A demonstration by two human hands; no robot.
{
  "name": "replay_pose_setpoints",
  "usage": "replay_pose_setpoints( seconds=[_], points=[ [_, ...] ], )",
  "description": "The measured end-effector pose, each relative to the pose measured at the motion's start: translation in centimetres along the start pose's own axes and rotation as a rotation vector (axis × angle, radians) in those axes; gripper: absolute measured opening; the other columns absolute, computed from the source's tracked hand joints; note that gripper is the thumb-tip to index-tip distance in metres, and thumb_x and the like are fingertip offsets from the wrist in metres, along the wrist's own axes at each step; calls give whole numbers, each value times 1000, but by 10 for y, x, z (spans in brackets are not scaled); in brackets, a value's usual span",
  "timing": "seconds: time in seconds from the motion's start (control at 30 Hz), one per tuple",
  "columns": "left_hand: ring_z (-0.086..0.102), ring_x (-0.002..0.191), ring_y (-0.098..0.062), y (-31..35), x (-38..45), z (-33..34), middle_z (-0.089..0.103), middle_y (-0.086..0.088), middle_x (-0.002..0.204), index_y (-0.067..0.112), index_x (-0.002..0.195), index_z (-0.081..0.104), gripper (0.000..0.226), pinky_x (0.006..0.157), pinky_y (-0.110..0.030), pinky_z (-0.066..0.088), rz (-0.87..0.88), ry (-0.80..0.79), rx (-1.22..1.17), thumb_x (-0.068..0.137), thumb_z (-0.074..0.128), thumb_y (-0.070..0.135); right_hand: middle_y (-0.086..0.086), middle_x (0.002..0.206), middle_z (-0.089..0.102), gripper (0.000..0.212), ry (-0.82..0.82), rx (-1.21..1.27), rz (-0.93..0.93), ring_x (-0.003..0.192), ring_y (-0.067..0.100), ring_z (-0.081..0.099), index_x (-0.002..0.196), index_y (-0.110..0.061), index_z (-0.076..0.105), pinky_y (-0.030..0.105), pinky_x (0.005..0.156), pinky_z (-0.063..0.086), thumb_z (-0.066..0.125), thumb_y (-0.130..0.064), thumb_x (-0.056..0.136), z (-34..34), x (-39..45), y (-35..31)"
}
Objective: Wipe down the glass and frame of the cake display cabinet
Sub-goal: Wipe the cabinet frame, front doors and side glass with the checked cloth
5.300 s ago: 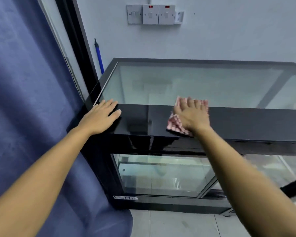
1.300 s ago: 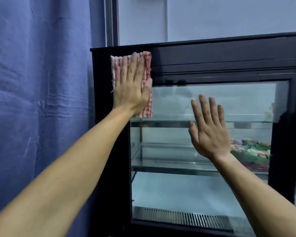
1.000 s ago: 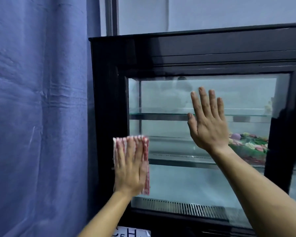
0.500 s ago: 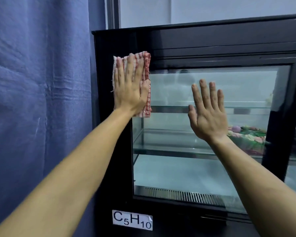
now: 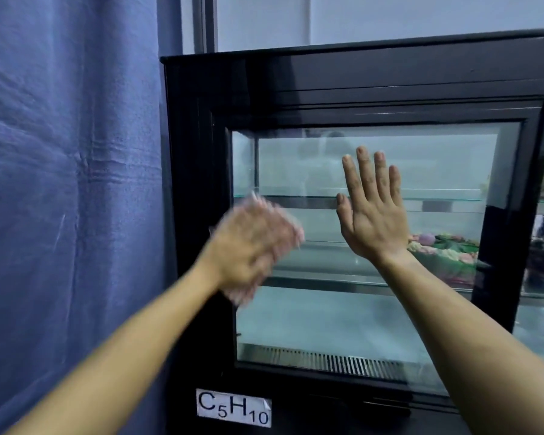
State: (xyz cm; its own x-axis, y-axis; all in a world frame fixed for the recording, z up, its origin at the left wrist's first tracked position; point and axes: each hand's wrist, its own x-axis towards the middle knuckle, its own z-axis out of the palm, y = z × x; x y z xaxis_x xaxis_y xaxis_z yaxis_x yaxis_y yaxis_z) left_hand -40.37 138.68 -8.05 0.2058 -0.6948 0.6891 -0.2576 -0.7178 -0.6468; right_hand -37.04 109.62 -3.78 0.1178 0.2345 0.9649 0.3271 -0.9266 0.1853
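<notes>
While my right hand [image 5: 372,211] lies flat on the glass [image 5: 343,324] with straight fingers, holding nothing, my left hand [image 5: 252,249] is a blur over the pane's left edge, beside the black frame [image 5: 195,183]. I cannot tell what grip it has; pale streaks at its fringe may be the cloth [image 5: 291,229]. A cake [image 5: 446,252] sits on a shelf inside, at right. A label [image 5: 233,408] reading C5H10 is stuck low on the frame, and a blue curtain [image 5: 69,183] hangs to the left.
</notes>
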Motion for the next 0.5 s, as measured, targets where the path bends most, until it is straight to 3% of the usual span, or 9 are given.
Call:
replay_pose_setpoints(
  seconds=[0.1, 0.17, 0.23, 0.3, 0.4, 0.5],
  points=[
    [-5, 159, -37, -80, 74, -29, 7, -14, 173, 21, 167, 10, 68, 129, -52, -4, -497, 157, 76, 105, 37, 35, 14, 174, 9, 64, 13, 7, -15, 161, 34, 6, 166, -12, 16, 51, 131, 6, 33, -34, 109, 0, -1, -3],
    [-4, 159, -41, -74, 97, -33, 4, -16, 173, 19, 166, 8, 68, 129, -49, -7, -629, 210, 70, 106, 36, 34, 13, 174, 10, 63, 18, 12, -22, 161, 34, 6, 166, -12, 18, 51, 131, 7, 33, -33, 109, 0, 1, 0],
    [-2, 159, -38, -29, 97, -20, 3, -16, 173, 18, 166, 6, 70, 129, -54, -2, -543, 231, 40, 105, 38, 33, 11, 174, 12, 62, 21, 46, -12, 161, 32, 7, 166, -13, 20, 49, 131, 7, 34, -30, 107, -1, 2, 2],
    [0, 160, -35, 42, 58, 8, 7, -12, 173, 19, 165, 15, 72, 128, -59, 2, -280, 172, -22, 102, 47, 34, 8, 173, 16, 64, 25, 158, 2, 161, 30, 8, 165, -16, 25, 46, 131, 4, 36, -24, 103, -4, 2, 4],
    [4, 160, -31, 137, -54, 45, 18, -3, 170, 27, 160, 37, 69, 128, -55, 5, 78, -72, -37, 97, 59, 44, 5, 174, 14, 71, -48, 305, -22, 162, 26, 5, 165, -18, 25, 41, 131, 1, 38, -20, 95, -15, 3, 14],
    [5, 159, -25, 141, -108, 50, 21, 2, 170, 33, 158, 40, 69, 130, -47, -2, 212, -204, 10, 96, 60, 52, 8, 174, 12, 70, -36, 179, -66, 162, 27, 7, 165, -15, 23, 47, 131, 8, 40, -23, 97, -21, -13, 25]
  ],
)
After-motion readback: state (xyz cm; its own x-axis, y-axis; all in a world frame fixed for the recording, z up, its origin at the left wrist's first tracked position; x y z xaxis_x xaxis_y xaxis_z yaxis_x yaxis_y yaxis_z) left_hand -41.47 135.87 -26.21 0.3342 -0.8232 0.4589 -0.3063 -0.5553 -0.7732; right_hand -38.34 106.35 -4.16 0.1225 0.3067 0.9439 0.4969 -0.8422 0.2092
